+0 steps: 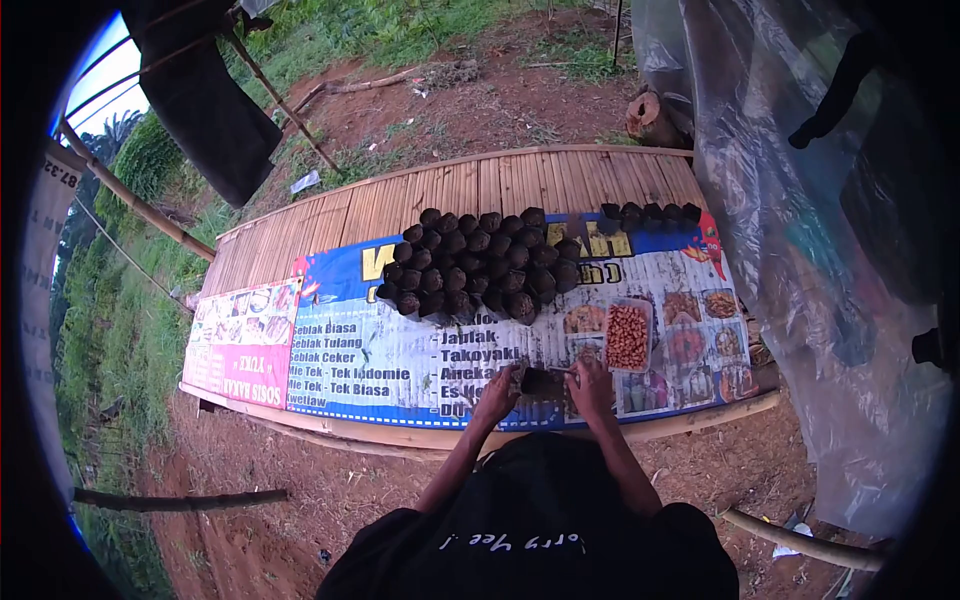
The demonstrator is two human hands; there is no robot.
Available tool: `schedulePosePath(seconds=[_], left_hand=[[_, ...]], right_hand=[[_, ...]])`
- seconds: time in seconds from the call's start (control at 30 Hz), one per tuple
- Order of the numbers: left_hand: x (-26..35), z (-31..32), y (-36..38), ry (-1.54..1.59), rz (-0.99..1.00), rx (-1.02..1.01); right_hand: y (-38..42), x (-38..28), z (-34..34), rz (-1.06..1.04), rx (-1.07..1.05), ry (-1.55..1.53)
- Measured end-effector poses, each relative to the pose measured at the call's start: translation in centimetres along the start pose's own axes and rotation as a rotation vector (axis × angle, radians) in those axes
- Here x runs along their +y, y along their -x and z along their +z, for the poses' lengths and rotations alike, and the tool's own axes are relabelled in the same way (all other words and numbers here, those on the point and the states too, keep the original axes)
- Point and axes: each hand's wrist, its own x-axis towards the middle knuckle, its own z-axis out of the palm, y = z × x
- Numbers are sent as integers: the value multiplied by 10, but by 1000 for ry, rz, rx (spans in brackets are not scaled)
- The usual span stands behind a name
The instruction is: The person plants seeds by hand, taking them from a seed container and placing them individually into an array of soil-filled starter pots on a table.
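Note:
A small black planting bag of dark soil [541,383] sits on the banner near the table's front edge, between my two hands. My left hand [497,395] is closed at the bag's left side, fingertips against its edge. At the right side, my right hand [591,388] has its fingers pinched together close to the bag's rim; what they hold is too small to make out. Just beyond my right hand stands a clear plastic box [650,338] filled with reddish-brown seeds that look like peanuts [627,336]. Farther back, many soil-filled black bags [478,262] stand packed together.
A printed food-menu banner [350,350] covers much of the bamboo-slat table [330,222]. Another short row of black bags [650,216] stands at the back right. Clear plastic sheeting [790,250] hangs at the right, and dark cloth [205,110] hangs at the upper left.

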Motion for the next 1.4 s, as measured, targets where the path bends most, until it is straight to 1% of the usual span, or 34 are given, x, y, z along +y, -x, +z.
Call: schedulePosePath(seconds=[0.03, 0.07, 0.1, 0.13, 0.17, 0.2, 0.23, 0.3, 0.33, 0.37, 0.43, 0.5, 0.57, 0.6, 0.67, 0.7, 0.77, 0.83, 0.87, 0.93, 1.03, 1.17, 1.23, 1.33, 1.37, 1.4], left_hand=[[10, -5, -2, 0, 2, -2], [18, -10, -6, 37, -136, 15], [31, -17, -8, 73, -279, 29], [46, -25, -9, 83, -274, 86], [50, -28, -10, 15, -253, 82], [54, -28, -11, -1, -266, 59], [59, -29, -11, -17, -279, 39], [67, -33, -12, -20, -282, 18], [69, -34, -12, -22, -280, -5], [63, -32, -12, -25, -282, -9], [52, -25, -14, 21, -147, 38], [53, -25, -16, 5, -127, 50], [67, -33, -18, -147, -105, 60], [70, -34, -17, -147, -103, 58], [76, -35, -14, -49, -130, 149], [69, -29, -13, -47, -131, 143], [46, -12, -9, -81, -215, 73], [54, -13, -11, -52, -216, 96], [58, -14, -10, -29, -220, 121], [56, -13, -6, -29, -244, 138], [54, -8, -1, -35, -268, 99], [57, -9, 2, 36, -233, 133], [58, -10, 3, 38, -257, 95], [58, -9, -2, 45, -226, 109], [57, -10, 2, 42, -220, 111], [53, -10, 2, 19, -230, 102]], right_hand=[[-2, -4, -1, -18, 66, 16], [-1, -8, -1, -33, 128, 30], [0, -11, 0, -22, 121, 30], [0, -14, 1, 79, -27, -83], [0, -19, 1, 178, -173, -195], [-2, -24, 2, 128, -162, -300], [1, -31, 2, 130, -167, -301], [3, -37, 4, 54, -370, 35], [6, -34, 13, 13, -348, 52], [7, -33, 20, 16, -349, 49], [9, -37, 25, 67, -285, -56], [9, -39, 21, 59, -249, -64], [7, -43, 16, 51, -210, -72], [6, -42, 17, 63, -192, -64], [3, -40, 17, 78, -173, -54], [3, -35, 20, 52, -160, -54], [8, -28, 28, 32, -153, -51], [7, -24, 28, -38, -93, -17], [8, -24, 29, -36, -96, -14], [7, -33, 22, 45, -71, -116], [10, -26, 26, -2, -117, -70], [12, -33, 16, 24, -133, -72], [12, -26, 19, 65, -241, -74], [13, -33, 10, 41, -166, -88], [14, -33, 13, 41, -168, -92], [14, -29, 17, 57, -218, -89]])
